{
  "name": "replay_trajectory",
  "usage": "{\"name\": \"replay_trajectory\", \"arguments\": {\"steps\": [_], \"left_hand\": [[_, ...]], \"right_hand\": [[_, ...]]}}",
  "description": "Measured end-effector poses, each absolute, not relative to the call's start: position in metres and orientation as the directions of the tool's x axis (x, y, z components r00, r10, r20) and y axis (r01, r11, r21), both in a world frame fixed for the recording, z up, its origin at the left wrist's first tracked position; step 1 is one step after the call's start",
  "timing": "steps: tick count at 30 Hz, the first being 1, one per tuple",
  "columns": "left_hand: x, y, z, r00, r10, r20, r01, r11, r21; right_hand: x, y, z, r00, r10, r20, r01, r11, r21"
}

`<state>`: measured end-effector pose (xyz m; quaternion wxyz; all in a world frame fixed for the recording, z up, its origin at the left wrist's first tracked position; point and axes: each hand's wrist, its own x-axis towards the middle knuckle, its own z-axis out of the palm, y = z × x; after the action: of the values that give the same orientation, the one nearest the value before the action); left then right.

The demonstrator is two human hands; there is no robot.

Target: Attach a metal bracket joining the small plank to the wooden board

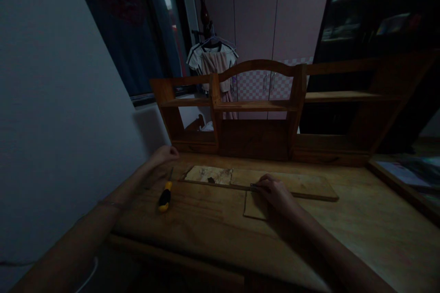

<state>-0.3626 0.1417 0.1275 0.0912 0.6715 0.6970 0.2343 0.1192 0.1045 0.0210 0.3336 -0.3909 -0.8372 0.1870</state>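
Note:
My right hand rests on a small square piece of wood or card on the desk and holds a thin dark tool, perhaps a pencil, against the near edge of a long wooden board. The board's left end carries a pale, worn patch. My left hand lies curled at the desk's far left corner, holding nothing. A yellow and black screwdriver lies on the desk just below and right of that hand.
A wooden desk carries a shelf unit along its back. A grey wall stands on the left. A framed picture or tray lies at the right edge. Clothes hang on a stand behind the shelves.

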Motion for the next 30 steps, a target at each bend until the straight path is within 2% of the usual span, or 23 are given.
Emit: {"name": "replay_trajectory", "arguments": {"steps": [2,3,4,6,9,12,15,18,23,30], "left_hand": [[-0.306,0.152,0.141,0.035,0.968,0.25,0.859,-0.157,0.487],[-0.271,0.154,0.142,0.098,0.943,0.317,0.783,-0.27,0.561],[-0.235,0.153,0.139,0.187,0.929,0.321,0.691,-0.356,0.63],[-0.167,0.146,0.121,0.371,0.863,0.344,0.529,-0.5,0.685],[-0.102,0.135,0.075,0.534,0.789,0.303,0.362,-0.537,0.762],[-0.091,0.136,0.04,0.516,0.819,0.252,0.342,-0.467,0.816],[-0.105,0.141,0.028,0.462,0.848,0.258,0.331,-0.435,0.837],[-0.113,0.138,0.029,0.433,0.866,0.249,0.312,-0.403,0.86],[-0.102,0.127,0.037,0.447,0.848,0.284,0.373,-0.465,0.803],[-0.1,0.125,0.035,0.425,0.846,0.322,0.356,-0.483,0.8]], "right_hand": [[0.119,0.104,0.022,-0.461,0.783,0.418,0.527,0.621,-0.58],[0.119,0.104,0.022,-0.458,0.782,0.422,0.523,0.621,-0.584],[0.119,0.104,0.022,-0.452,0.784,0.426,0.518,0.619,-0.59],[0.118,0.103,0.021,-0.449,0.788,0.42,0.513,0.613,-0.601],[0.118,0.103,0.021,-0.45,0.786,0.424,0.51,0.616,-0.601],[0.118,0.101,0.023,-0.46,0.775,0.433,0.513,0.63,-0.583],[0.118,0.098,0.027,-0.443,0.799,0.407,0.558,0.601,-0.572],[0.118,0.096,0.028,-0.451,0.802,0.39,0.582,0.596,-0.553],[0.118,0.098,0.023,-0.449,0.794,0.411,0.554,0.608,-0.569],[0.118,0.097,0.027,-0.456,0.795,0.399,0.578,0.606,-0.546]]}}
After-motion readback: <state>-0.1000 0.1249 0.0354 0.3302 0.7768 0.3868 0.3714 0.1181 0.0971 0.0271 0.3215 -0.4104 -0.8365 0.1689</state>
